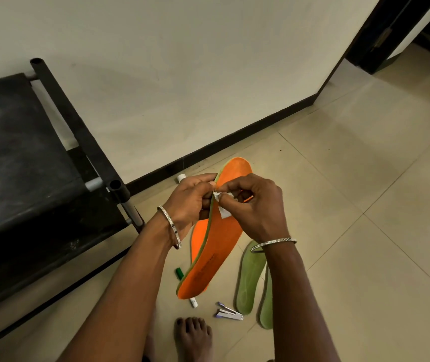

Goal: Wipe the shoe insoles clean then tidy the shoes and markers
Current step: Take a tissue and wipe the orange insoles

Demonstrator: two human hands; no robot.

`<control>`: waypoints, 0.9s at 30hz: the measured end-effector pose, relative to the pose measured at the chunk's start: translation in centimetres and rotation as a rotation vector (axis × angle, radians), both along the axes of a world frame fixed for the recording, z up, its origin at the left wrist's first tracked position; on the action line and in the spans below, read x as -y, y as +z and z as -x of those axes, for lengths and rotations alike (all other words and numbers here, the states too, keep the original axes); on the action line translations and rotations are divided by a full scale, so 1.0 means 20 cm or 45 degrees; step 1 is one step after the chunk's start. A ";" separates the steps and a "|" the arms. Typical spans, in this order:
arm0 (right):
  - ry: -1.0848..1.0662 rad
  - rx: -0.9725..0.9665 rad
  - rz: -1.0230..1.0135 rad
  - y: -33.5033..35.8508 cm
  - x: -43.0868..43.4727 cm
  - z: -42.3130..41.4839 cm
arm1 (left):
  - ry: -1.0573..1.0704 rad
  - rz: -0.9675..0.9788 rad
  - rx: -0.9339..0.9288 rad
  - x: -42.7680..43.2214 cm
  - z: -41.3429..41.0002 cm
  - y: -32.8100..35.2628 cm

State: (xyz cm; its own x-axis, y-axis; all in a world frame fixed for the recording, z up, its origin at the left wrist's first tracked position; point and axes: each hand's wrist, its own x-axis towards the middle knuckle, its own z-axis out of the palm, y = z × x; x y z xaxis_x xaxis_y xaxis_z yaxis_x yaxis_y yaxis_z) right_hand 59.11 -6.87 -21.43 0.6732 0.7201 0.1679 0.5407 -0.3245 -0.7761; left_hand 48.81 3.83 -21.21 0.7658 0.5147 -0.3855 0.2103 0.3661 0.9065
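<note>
Stapler (228,312), green insoles (250,278), marker (180,273) partly behind orange insole (221,236)

The raised insole (219,231) is bright orange with a thin olive-green rim. A second insole (197,239) beneath it is orange too. The green insoles (250,278) on the beige tiled floor (352,178) are pale. The wipe (223,209) is white, the marker (180,273) green-capped, the stapler (228,312) purple and silver, and the skirting (234,142) black.

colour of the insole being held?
The held insole is orange with a thin green edge. Shows best in the head view.
</note>
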 end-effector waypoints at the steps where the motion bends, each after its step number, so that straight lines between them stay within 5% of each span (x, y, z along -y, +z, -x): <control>1: -0.006 0.015 -0.015 -0.01 0.00 0.00 | 0.004 0.001 0.001 0.00 0.00 0.00; 7: -0.234 0.174 -0.125 -0.03 -0.05 0.03 | -0.023 0.031 -0.014 0.01 -0.01 0.00; 18: 0.069 -0.036 0.040 0.01 0.00 0.01 | 0.020 -0.003 -0.039 -0.02 -0.01 -0.03; 27: -0.172 0.115 -0.052 -0.04 -0.05 0.05 | 0.033 -0.021 -0.022 -0.02 -0.02 -0.02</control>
State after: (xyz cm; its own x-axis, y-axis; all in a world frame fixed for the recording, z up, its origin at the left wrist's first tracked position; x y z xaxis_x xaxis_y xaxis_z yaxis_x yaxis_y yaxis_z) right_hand 58.15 -5.88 -22.25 0.7442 0.6155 0.2595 0.5627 -0.3683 -0.7401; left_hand 49.16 4.26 -21.65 0.7456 0.5406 -0.3895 0.2164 0.3564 0.9089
